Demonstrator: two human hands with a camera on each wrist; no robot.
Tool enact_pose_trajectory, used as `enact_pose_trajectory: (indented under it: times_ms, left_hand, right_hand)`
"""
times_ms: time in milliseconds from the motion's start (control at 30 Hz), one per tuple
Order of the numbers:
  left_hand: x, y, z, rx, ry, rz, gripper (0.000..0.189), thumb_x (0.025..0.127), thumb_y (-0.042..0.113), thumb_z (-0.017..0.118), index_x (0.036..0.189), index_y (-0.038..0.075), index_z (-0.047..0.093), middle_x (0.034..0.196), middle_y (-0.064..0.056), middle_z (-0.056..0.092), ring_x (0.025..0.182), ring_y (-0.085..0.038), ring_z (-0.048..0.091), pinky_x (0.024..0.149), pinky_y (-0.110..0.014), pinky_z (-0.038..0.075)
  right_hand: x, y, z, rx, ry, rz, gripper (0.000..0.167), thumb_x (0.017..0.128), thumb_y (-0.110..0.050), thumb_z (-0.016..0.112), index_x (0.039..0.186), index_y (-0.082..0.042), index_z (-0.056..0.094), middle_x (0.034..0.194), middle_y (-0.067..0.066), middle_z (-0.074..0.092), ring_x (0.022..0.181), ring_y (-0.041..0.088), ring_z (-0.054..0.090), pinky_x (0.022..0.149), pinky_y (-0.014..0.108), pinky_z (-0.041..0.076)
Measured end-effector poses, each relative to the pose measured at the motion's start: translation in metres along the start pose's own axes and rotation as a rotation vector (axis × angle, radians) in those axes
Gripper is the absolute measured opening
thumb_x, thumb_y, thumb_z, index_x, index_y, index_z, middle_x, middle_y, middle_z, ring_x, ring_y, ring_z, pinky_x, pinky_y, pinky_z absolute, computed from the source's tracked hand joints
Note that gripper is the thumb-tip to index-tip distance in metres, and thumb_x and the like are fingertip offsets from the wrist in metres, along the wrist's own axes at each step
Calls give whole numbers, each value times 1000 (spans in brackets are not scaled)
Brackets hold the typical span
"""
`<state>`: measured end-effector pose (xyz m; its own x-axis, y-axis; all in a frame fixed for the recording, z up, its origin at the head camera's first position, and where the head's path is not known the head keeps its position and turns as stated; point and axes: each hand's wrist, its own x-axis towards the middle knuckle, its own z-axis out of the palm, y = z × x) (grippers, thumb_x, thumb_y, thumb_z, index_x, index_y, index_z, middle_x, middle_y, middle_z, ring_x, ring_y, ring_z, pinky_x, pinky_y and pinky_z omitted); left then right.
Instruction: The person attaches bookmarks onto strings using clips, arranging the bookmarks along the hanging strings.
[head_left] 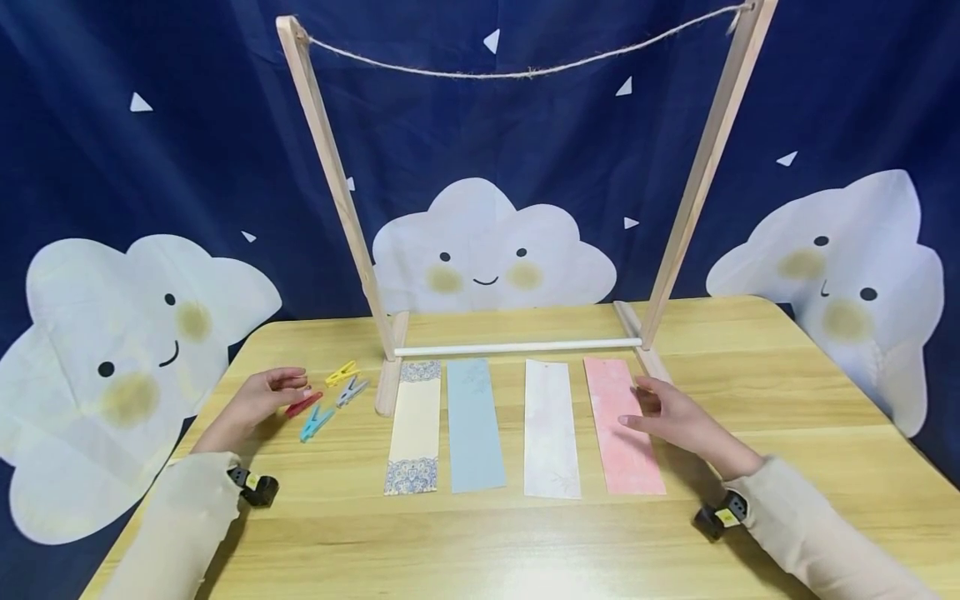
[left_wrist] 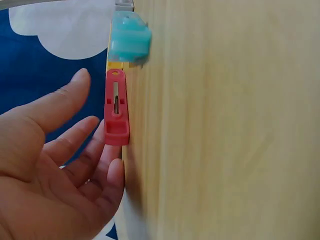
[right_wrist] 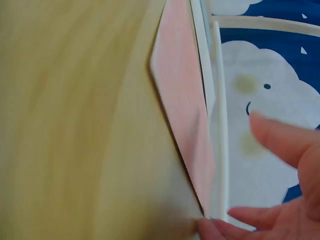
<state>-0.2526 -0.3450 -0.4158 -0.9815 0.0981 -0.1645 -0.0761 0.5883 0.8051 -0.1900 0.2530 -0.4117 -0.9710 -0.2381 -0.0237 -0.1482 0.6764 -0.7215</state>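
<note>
At the left of the table my left hand (head_left: 264,398) is at a red clothespin (head_left: 303,404), fingers loosely bent and thumb apart from it in the left wrist view. Close by lie a yellow clothespin (head_left: 342,372), a grey clothespin (head_left: 351,392) and a blue clothespin (head_left: 317,422). My right hand (head_left: 678,421) hovers at the right edge of a pink paper strip (head_left: 618,450), its thumb over the strip and apart from the fingers. In the right wrist view some fingertips are right at the near corner of the pink strip (right_wrist: 182,95).
Left of the pink strip lie a white strip (head_left: 551,433), a light blue strip (head_left: 476,433) and a cream patterned strip (head_left: 415,421). Behind them stands a wooden frame (head_left: 705,183) with a white bottom rod (head_left: 517,347) and a sagging string (head_left: 480,76) across its top.
</note>
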Motion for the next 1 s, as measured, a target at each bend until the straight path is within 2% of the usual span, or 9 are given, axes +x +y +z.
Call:
enact_pose_trajectory:
  times_ms: [100,233,467,533,700,733,900,1000]
  left_hand:
    - [0,0,1,-38,-10,-21,62,91,19,64,136,-13,36,134,-30,45,96,1,53,78,-9,42]
    - [1,-2,2,-76,-11,-30,60,90,17,65,134,-14,38,129,-27,50,88,9,52,77,-10,44]
    - [4,-3,5,-110,-2,-71,60,88,16,67,134,-13,39,124,-22,55,85,9,55,75,-12,47]
    - [6,-4,6,-111,0,-75,60,88,15,67,134,-12,40,123,-21,55,84,8,56,75,-14,48]
    - [7,-5,8,-98,11,-74,57,87,12,68,132,-12,42,117,-16,60,82,7,56,73,-15,49]
    - [7,-5,9,-91,14,-74,57,87,13,68,132,-12,43,115,-15,60,82,7,56,72,-14,49]
    - [8,-4,10,-77,32,-94,62,84,19,73,131,-11,45,108,-7,64,80,5,56,71,-14,48]
    - [8,-3,12,-59,44,-105,63,83,22,74,130,-10,46,105,-5,63,79,5,55,70,-14,48]
  right_hand:
    - [3,1,4,-3,13,-3,74,83,-20,72,133,19,33,124,33,51,107,40,52,90,49,44]
    - [10,2,8,36,14,-18,72,81,-15,73,132,19,35,122,32,52,105,38,53,89,47,45]
    - [18,5,10,32,40,-7,74,77,-16,78,130,18,39,114,27,52,96,31,50,81,39,44]
    - [21,6,11,10,47,-3,70,75,-17,80,125,18,44,104,23,53,89,28,49,75,34,43]
    - [26,5,16,-88,49,59,70,70,-22,84,116,16,47,98,21,53,85,27,48,75,36,43]
    - [25,4,16,-109,48,80,72,70,-23,84,117,16,46,101,22,53,87,28,49,78,39,44]
    - [26,0,19,-130,48,99,53,70,-16,82,102,9,49,86,13,49,79,24,46,70,33,40]
    - [25,-2,19,-103,41,95,46,72,-13,81,98,7,48,84,11,48,77,23,45,68,31,38]
